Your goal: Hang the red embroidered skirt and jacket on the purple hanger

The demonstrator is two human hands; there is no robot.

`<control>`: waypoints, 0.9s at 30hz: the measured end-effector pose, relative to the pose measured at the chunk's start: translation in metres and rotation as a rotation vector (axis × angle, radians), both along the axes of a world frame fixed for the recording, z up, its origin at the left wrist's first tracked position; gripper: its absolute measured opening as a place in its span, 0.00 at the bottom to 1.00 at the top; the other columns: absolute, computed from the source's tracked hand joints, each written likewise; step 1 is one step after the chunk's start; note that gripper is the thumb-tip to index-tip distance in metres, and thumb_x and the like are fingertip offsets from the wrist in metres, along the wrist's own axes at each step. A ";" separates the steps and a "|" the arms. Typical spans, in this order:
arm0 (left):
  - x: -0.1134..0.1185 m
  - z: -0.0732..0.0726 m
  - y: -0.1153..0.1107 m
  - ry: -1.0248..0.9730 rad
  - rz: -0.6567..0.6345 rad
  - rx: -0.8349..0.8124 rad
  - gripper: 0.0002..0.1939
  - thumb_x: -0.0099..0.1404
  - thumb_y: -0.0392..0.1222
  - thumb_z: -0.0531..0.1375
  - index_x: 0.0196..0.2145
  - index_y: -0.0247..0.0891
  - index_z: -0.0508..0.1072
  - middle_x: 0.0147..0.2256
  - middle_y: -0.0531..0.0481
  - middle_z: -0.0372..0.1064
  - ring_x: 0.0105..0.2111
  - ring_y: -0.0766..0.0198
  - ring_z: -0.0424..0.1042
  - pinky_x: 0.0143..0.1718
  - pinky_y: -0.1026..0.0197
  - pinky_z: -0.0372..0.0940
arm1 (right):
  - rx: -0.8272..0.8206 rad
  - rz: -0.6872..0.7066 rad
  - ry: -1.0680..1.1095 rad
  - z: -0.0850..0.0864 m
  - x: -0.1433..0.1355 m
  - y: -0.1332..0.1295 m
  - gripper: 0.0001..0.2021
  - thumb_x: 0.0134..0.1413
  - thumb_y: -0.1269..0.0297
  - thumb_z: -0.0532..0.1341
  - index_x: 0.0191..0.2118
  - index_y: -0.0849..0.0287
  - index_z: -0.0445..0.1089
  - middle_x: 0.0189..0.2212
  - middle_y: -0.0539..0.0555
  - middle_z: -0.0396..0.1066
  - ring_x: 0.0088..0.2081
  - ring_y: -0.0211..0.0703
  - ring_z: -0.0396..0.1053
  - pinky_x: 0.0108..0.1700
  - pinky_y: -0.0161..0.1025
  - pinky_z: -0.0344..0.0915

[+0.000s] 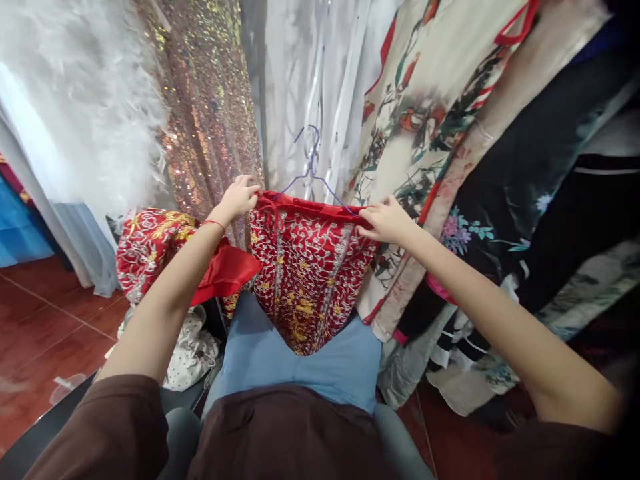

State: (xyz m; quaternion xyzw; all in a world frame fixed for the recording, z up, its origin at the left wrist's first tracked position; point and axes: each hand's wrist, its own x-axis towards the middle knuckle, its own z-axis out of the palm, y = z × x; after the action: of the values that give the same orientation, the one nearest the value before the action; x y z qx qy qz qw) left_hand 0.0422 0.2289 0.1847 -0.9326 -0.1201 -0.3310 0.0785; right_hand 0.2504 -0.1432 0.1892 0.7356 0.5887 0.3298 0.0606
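Note:
A red garment [305, 273] with silver and gold embroidery hangs spread between my hands, its lower point over my lap. My left hand [243, 197] pinches its top edge at the left corner. At the right corner, my right hand [384, 220] has its fingers closed on the same edge. A thin purple hanger [313, 160] rises from behind the red waistband, its hook pointing up; its lower part is hidden by the cloth. Another red embroidered piece [150, 250] lies beside my left forearm.
Behind hang a white feathery garment [85, 100], a gold sequined one [210, 100], a floral cream dress [400, 133] and dark floral clothes [505, 200]. A spotted white cloth [190, 353] lies at lower left, above the red tiled floor [40, 340].

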 end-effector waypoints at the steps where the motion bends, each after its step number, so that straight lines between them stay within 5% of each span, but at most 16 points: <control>1: -0.001 -0.001 0.002 0.011 0.008 -0.001 0.18 0.63 0.40 0.52 0.44 0.38 0.79 0.57 0.39 0.66 0.61 0.46 0.60 0.62 0.43 0.59 | -0.016 0.020 0.006 0.000 0.006 -0.006 0.12 0.62 0.60 0.55 0.42 0.60 0.72 0.38 0.62 0.77 0.44 0.53 0.67 0.50 0.50 0.53; 8: -0.025 -0.007 0.009 0.045 -0.149 -0.099 0.16 0.63 0.48 0.55 0.43 0.39 0.76 0.42 0.41 0.75 0.43 0.52 0.72 0.49 0.54 0.67 | -0.023 0.041 0.168 0.014 0.032 -0.015 0.14 0.67 0.63 0.52 0.47 0.55 0.74 0.44 0.58 0.77 0.43 0.46 0.69 0.46 0.43 0.58; 13: -0.029 -0.003 0.006 -0.102 -0.198 -0.296 0.15 0.68 0.49 0.53 0.40 0.38 0.75 0.31 0.47 0.72 0.29 0.61 0.67 0.40 0.59 0.65 | 0.120 0.010 0.258 0.027 0.042 -0.006 0.16 0.68 0.59 0.53 0.50 0.56 0.75 0.43 0.58 0.76 0.41 0.47 0.70 0.41 0.39 0.60; 17: -0.025 -0.003 -0.006 -0.235 -0.202 -0.381 0.15 0.70 0.47 0.53 0.44 0.36 0.74 0.31 0.50 0.72 0.29 0.64 0.66 0.39 0.61 0.64 | 0.259 -0.009 0.328 0.031 0.058 0.008 0.16 0.66 0.58 0.55 0.49 0.56 0.76 0.41 0.57 0.77 0.41 0.49 0.70 0.42 0.42 0.62; 21: -0.010 -0.019 -0.010 -0.348 -0.171 -0.496 0.14 0.71 0.46 0.54 0.45 0.35 0.73 0.33 0.48 0.73 0.32 0.62 0.70 0.42 0.60 0.65 | 0.422 0.021 0.393 0.016 0.070 0.022 0.19 0.67 0.54 0.53 0.48 0.60 0.76 0.42 0.62 0.75 0.42 0.51 0.68 0.47 0.45 0.64; 27: 0.007 -0.055 -0.019 -0.379 0.072 -0.548 0.16 0.76 0.48 0.48 0.48 0.38 0.71 0.41 0.42 0.76 0.45 0.54 0.76 0.51 0.54 0.64 | 0.605 0.006 0.522 -0.033 0.061 0.048 0.23 0.70 0.49 0.47 0.43 0.60 0.73 0.39 0.61 0.73 0.40 0.49 0.67 0.45 0.42 0.62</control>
State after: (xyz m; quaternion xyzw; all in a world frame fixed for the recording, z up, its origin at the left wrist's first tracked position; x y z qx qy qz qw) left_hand 0.0489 0.2101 0.1299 -0.8360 -0.2502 -0.4511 -0.1871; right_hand 0.3112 -0.0954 0.1565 0.7776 0.4625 0.2904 -0.3116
